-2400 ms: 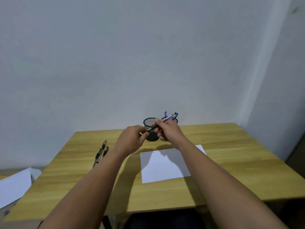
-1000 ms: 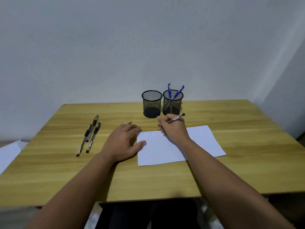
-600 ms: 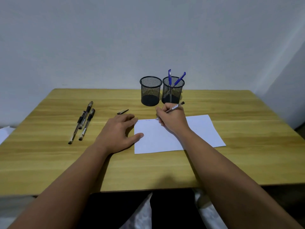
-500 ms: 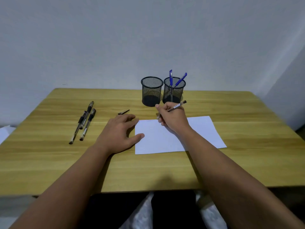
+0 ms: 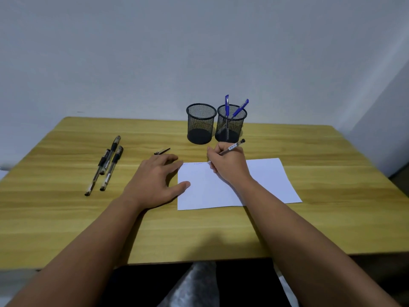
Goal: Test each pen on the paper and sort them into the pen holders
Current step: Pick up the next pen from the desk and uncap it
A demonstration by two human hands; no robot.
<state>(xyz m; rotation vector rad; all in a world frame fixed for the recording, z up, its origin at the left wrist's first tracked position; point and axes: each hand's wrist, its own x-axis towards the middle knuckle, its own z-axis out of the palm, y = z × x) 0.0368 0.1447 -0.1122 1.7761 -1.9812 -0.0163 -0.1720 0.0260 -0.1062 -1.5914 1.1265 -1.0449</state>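
My right hand [image 5: 229, 165] grips a black pen [image 5: 234, 146] in a writing hold, its tip at the far edge of the white paper [image 5: 267, 180], where faint marks run along the top. My left hand [image 5: 155, 180] lies flat on the table with fingers spread, its thumb on the paper's left edge. A loose pen cap [image 5: 162, 151] sits just beyond my left fingers. Three black pens [image 5: 107, 165] lie together at the left. Two black mesh pen holders stand at the back: the left holder [image 5: 201, 123] holds nothing, the right holder [image 5: 231, 123] holds two blue pens [image 5: 232, 108].
The wooden table [image 5: 66, 218] stands against a plain white wall, with its near edge just above my lap. A second wall closes in at the right.
My right hand has slid slightly right along the paper's far edge with the pen, leaving faint marks. Earlier both hands pulled the cap off; the left then went flat beside the paper.
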